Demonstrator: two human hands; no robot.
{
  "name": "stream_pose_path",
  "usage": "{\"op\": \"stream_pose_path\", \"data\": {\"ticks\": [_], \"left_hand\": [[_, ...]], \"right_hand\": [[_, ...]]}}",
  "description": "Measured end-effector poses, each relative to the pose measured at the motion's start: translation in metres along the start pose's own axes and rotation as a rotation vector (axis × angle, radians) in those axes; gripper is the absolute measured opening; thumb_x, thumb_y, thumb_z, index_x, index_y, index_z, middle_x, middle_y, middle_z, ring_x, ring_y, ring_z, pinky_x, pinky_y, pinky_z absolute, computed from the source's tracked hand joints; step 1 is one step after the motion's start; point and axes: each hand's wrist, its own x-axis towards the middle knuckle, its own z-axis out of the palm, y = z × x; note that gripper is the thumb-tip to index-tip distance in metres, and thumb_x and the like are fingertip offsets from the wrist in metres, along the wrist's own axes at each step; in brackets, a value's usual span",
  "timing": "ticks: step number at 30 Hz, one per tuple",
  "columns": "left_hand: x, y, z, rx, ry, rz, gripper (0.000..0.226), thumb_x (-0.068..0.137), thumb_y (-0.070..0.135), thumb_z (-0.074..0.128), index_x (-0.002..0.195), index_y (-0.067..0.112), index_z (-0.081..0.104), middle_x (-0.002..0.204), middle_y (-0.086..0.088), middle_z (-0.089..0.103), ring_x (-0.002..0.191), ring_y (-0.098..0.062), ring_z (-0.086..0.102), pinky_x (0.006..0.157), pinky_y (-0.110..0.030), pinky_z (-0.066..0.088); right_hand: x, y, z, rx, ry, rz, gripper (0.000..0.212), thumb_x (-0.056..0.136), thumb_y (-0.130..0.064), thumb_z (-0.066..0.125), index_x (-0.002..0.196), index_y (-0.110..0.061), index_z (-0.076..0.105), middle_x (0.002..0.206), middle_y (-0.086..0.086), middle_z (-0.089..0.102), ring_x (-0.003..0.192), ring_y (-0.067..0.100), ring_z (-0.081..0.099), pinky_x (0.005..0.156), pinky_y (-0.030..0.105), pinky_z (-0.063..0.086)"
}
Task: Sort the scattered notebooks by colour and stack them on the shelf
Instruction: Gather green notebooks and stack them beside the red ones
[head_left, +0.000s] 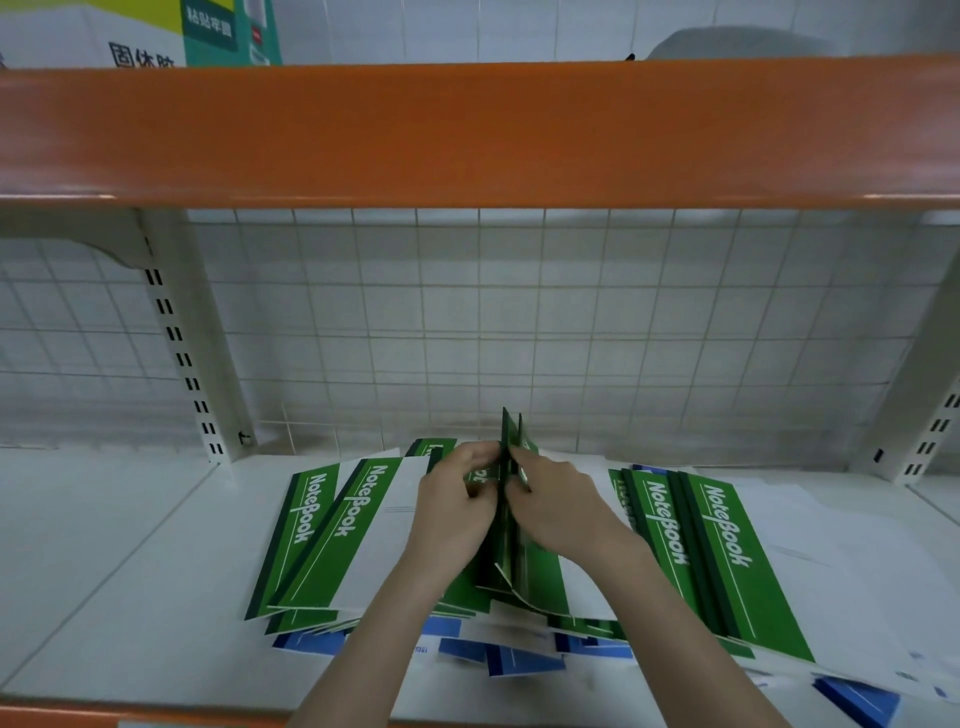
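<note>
My left hand (457, 499) and right hand (553, 501) clamp upright green notebooks (511, 519) between curled fingers; blue notebooks (524, 660) lie mostly buried beneath.

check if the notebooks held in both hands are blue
No: the left hand and right hand hold green notebooks upright on edge, while the blue notebooks lie flat beneath the pile.
</note>
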Motion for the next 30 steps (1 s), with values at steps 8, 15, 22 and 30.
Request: {"op": "stream_pose_path", "data": {"ticks": [8, 15, 22, 30], "left_hand": [[-0.005, -0.006, 0.001, -0.05, -0.15, -0.073, 0.043, 0.09, -0.012, 0.044, 0.112, 0.02, 0.063, 0.116, -0.001, 0.066, 0.1, -0.004, 0.062, 0.081, -0.008, 0.048], [-0.011, -0.015, 0.002, 0.411, -0.058, 0.005, 0.037, 0.093, 0.0, 0.046, 0.127, 0.013, 0.057, 0.125, -0.003, 0.061, 0.113, -0.014, 0.057, 0.086, -0.01, 0.036], [-0.009, -0.007, 0.0, -0.019, -0.06, -0.131, 0.039, 0.09, -0.007, 0.047, 0.12, 0.013, 0.062, 0.116, 0.002, 0.063, 0.101, -0.003, 0.055, 0.075, -0.002, 0.041], [-0.012, 0.002, 0.004, -0.267, -0.119, -0.2, 0.051, 0.088, -0.015, 0.035, 0.096, 0.024, 0.066, 0.109, -0.003, 0.066, 0.106, -0.015, 0.062, 0.1, -0.035, 0.048]], "right_hand": [[-0.001, 0.008, -0.007, 0.069, -0.041, 0.092, 0.028, 0.093, -0.031, 0.043, 0.117, -0.017, 0.048, 0.097, 0.007, 0.061, 0.09, 0.028, 0.061, 0.074, 0.034, 0.051], [-0.005, 0.016, -0.011, 0.153, -0.023, 0.081, 0.063, 0.098, -0.021, 0.037, 0.15, -0.03, 0.005, 0.068, 0.003, 0.055, 0.057, 0.016, 0.052, 0.054, 0.026, 0.047], [-0.009, 0.014, -0.013, 0.072, -0.038, 0.034, 0.047, 0.1, -0.022, 0.033, 0.147, -0.027, 0.031, 0.102, 0.008, 0.064, 0.069, 0.016, 0.054, 0.066, 0.023, 0.044], [-0.011, 0.013, -0.014, 0.108, -0.055, 0.076, 0.071, 0.089, -0.049, 0.051, 0.15, -0.031, 0.02, 0.128, 0.002, 0.058, 0.107, 0.02, 0.059, 0.083, 0.023, 0.045]]}}
